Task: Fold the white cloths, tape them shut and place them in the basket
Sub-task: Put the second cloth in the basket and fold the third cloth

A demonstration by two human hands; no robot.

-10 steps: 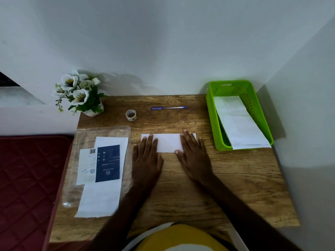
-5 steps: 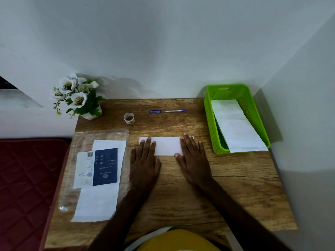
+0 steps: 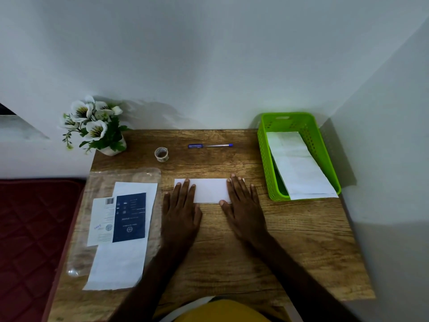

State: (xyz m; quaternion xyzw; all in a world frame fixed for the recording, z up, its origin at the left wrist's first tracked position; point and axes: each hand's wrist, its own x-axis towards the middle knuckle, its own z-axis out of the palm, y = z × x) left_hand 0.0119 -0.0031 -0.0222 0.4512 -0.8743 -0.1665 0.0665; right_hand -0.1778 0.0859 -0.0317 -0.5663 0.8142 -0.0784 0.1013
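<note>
A folded white cloth (image 3: pixel 210 190) lies flat in the middle of the wooden table (image 3: pixel 301 240). My left hand (image 3: pixel 180 211) presses its left end with straight fingers. My right hand (image 3: pixel 243 209) lies flat on its right end. A small roll of clear tape (image 3: pixel 161 154) stands behind the cloth, to the left. The green basket (image 3: pixel 263 159) sits at the back right and holds a long folded white cloth (image 3: pixel 298 166) that sticks out over its front rim. Another white cloth (image 3: pixel 118 263) lies at the left under a dark blue card (image 3: pixel 130 217).
A blue pen (image 3: pixel 210 146) lies near the back edge. A pot of white flowers (image 3: pixel 97 129) stands in the back left corner. A clear plastic bag (image 3: pixel 139 175) lies under the left cloth. White walls close the back and right; a red mattress (image 3: pixel 30 240) is at the left.
Both hands stay flat on the folded cloth. The view has tilted slightly, so everything sits a little lower in the frame.
</note>
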